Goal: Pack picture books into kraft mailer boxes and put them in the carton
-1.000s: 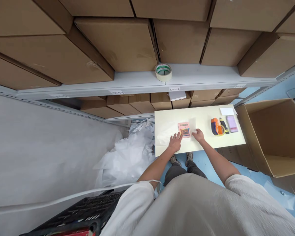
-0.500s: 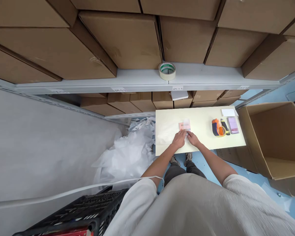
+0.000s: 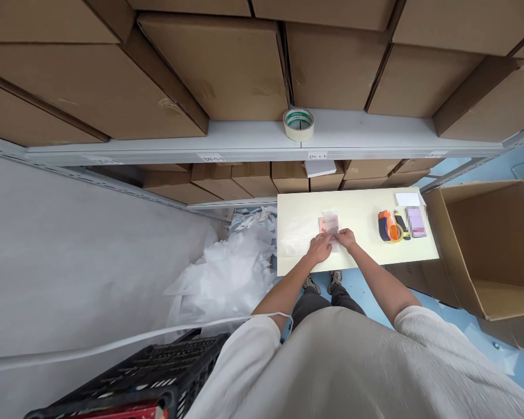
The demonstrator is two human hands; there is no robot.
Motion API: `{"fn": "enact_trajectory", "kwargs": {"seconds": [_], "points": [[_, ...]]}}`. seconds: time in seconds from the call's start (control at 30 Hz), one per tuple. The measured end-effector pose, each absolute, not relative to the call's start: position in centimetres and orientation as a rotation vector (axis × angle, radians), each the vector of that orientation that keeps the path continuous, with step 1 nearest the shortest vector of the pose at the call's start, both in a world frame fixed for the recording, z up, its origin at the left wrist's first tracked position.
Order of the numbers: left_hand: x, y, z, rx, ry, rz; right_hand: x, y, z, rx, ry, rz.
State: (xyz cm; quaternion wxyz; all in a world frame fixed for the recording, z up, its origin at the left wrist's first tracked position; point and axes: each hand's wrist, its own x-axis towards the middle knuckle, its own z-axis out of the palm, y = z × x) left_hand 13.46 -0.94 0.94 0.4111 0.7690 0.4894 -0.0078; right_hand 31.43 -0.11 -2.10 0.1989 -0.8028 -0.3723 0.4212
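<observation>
two hands meet at pink booklet on table: left hand presses, fingers extended; right hand pinches translucent film; best keep wrap taut, edges square.

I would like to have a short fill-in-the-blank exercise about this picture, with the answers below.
The tape roll lies on the grey metal ____.
The plastic crate at the lower left is ____.
Besides dark blue, the main colour of the tape dispenser is ____.
The left hand is at the flat pink item; the other hand, nearer the dispenser, is the ____ one.

Missing words: shelf; black; orange; right.
</observation>
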Motion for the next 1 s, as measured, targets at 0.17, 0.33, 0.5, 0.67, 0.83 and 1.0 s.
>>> {"fn": "enact_trajectory", "kwargs": {"seconds": [0.17, 0.33, 0.5, 0.67, 0.83, 1.0], "points": [[15.6, 0.1, 1.8, 1.539, 1.339, 0.159, 32.7, -0.3, 0.1, -2.251, -0.962, 1.138], [18.7, 1.1, 2.1, 1.108, 1.256, 0.393, 34.9, -1.3, 2.0, -2.131, -1.035, 1.118], [18.4, 1.6, 1.7, 1.004, 1.257, 0.487, 33.9, -1.8, 2.1, -1.838, -1.067, 1.317], [15.2, 2.0, 0.2, 1.069, 1.388, 0.499, 31.7, -1.6, 0.9, -1.683, -1.146, 1.491], [12.8, 2.5, -1.4, 1.195, 1.617, 0.314, 31.2, -1.4, -0.8, -2.110, -1.089, 1.240], [12.6, 2.3, -2.0, 1.209, 1.728, 0.191, 31.3, -1.1, -2.1, -2.221, -1.108, 1.262]]}}
